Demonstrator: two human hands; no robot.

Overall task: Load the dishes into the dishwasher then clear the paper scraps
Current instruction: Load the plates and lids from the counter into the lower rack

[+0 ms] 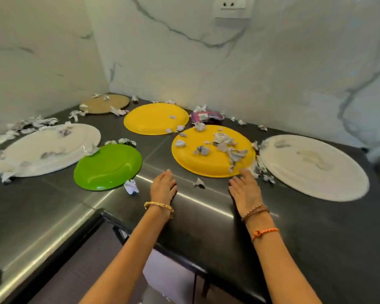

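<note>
On a dark corner counter, six dishes lie flat and apart, none loaded yet: two white plates, two yellow plates, a green plate and a tan disc. Paper scraps lie on and between them. Left hand and right hand hover near the counter edge, fingers straight and relaxed, grasping nothing, seemingly poised to lift the near yellow plate. A purple wrapper shows no legible writing.

White marble-look walls with grey veins meet in a corner. A white socket sits above the glossy black countertop.
</note>
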